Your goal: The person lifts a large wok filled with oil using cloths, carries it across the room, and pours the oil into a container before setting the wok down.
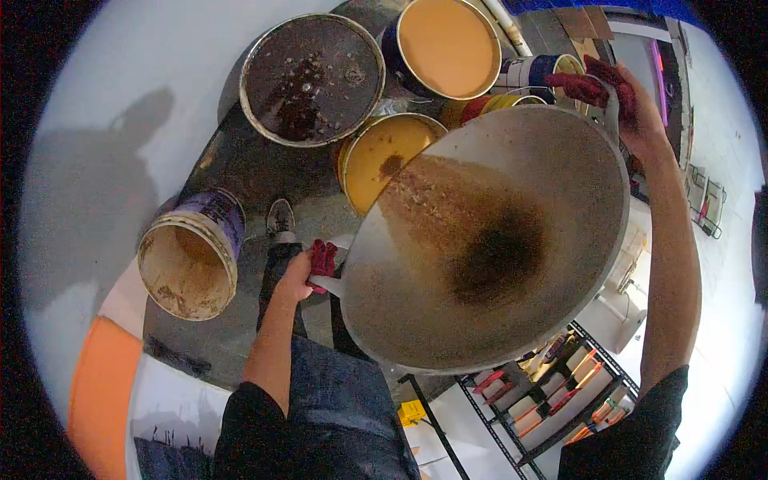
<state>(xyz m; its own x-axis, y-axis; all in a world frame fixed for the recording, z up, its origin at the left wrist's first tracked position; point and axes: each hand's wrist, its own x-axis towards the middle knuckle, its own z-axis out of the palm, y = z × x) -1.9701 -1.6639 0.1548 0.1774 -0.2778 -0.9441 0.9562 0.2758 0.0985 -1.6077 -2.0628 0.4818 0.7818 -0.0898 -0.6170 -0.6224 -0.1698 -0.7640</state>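
We have one large wok (488, 240), tilted and held up off the floor, its left rim overlapping in view a yellow-filled bucket (346, 164); contact there cannot be told. Our left hand (298, 276) grasps the near handle through a red cloth (324, 258); our right hand (640, 116) grasps the far handle, also with red cloth (588, 88).

Progress, by our judgement: tipping is well advanced. We note no deep load in the wok, only a dark patch (508, 252) and a grainy brown streak (432, 192) running to the rim. This residue is what is left; whether it is wet, we cannot tell. A brown spot (391, 166) marks the yellow contents, possibly from the wok.

Counts: one wok, two handles, two hands, one yellow-filled bucket. Around these: one orange-filled bucket (392, 54); one drum (268, 80), its top stained and strewn with bits; one purple bucket (224, 210), inner wall stained; one blue-and-white bucket (524, 70); one red-and-yellow container (478, 108), partly hidden. One shoe (280, 216) shows below.
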